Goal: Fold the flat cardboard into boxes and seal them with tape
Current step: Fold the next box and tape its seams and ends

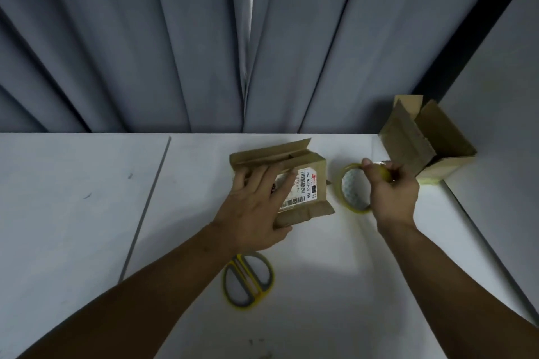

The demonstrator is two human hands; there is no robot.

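**Two boxes on the table, one under our hand**

Our open box [437,137] stands at the far right of the white table [73,213], flaps raised. We see only its bare brown inner walls; the bottom is out of sight. The second box [313,183] lies on its side near the middle of the table. It is plain brown cardboard with a white printed label on its upper face, and loose flaps stick out at its far and near ends. What it holds we cannot tell.

Our left hand [256,207] presses flat on this box, fingers spread and straight. Our right hand [393,192], just right of it, is curled round a yellow-edged tape roll [353,188]. Near us lie scissors [248,280] with yellow and grey handles. A grey curtain [145,38] hangs beyond the table.
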